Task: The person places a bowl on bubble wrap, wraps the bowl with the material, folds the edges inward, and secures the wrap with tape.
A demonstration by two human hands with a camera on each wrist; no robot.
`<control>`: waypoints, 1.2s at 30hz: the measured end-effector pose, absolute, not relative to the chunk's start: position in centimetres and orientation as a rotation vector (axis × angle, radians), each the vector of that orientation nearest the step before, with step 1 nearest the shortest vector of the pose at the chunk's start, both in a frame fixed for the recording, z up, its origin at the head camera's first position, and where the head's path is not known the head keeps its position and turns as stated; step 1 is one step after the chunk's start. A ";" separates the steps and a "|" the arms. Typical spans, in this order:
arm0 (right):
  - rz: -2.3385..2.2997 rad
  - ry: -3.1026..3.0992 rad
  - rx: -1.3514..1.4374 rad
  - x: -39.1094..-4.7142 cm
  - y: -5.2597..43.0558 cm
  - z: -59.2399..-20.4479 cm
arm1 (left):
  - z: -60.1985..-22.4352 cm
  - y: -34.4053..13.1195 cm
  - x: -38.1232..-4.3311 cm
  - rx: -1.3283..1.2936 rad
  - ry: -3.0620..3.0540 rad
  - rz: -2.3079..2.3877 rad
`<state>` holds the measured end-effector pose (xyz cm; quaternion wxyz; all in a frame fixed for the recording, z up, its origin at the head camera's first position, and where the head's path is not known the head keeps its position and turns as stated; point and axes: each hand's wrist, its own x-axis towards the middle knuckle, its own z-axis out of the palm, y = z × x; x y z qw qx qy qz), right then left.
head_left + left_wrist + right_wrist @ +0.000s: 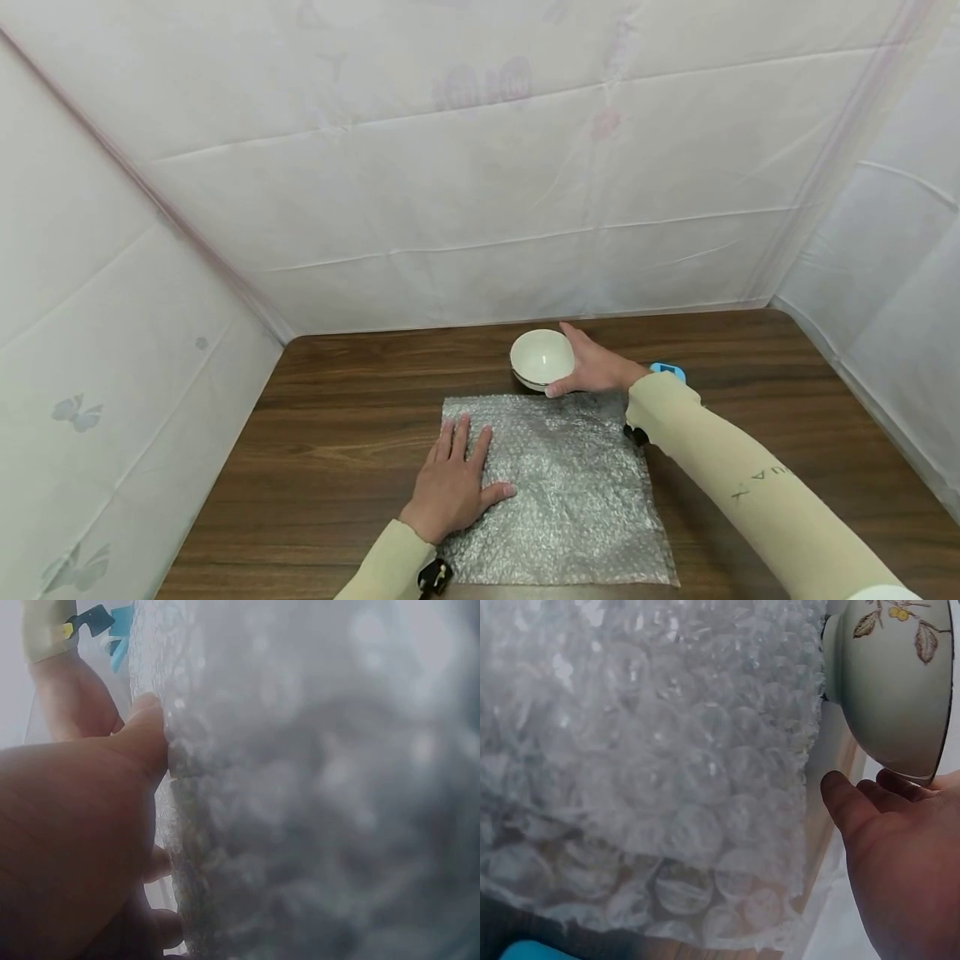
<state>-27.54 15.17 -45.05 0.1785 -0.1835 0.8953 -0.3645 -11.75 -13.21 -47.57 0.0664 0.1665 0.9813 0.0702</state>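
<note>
A white bowl [542,357] with a dark rim stands just beyond the far edge of a sheet of bubble wrap [570,492]. My right hand [596,364] grips the bowl from its right side, thumb at the near side and fingers at the far side. In the right wrist view, brown leaves and yellow berries decorate the outside of the bowl [900,682]. My left hand [450,487] rests on the left part of the bubble wrap, fingers straight and spread. The left wrist view has this hand [82,832] close beside the blurred wrap [315,787].
A small blue object [667,371] lies on the dark wooden table [337,450], partly hidden behind my right wrist. White sheeting [480,208] rises along the table's back edge and both sides. Each wrist carries a small black camera.
</note>
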 end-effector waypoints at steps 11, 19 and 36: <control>-1.018 2.535 -0.558 -27.3 14.8 -45.3 | -47.5 -13.1 -11.6 0.480 2.940 0.219; -1.020 2.571 -0.573 -27.3 14.4 -45.3 | -47.5 -13.1 -11.5 0.480 2.936 0.236; -1.019 2.612 -0.597 -27.9 14.1 -45.8 | -47.7 -13.2 -11.4 0.490 2.939 0.241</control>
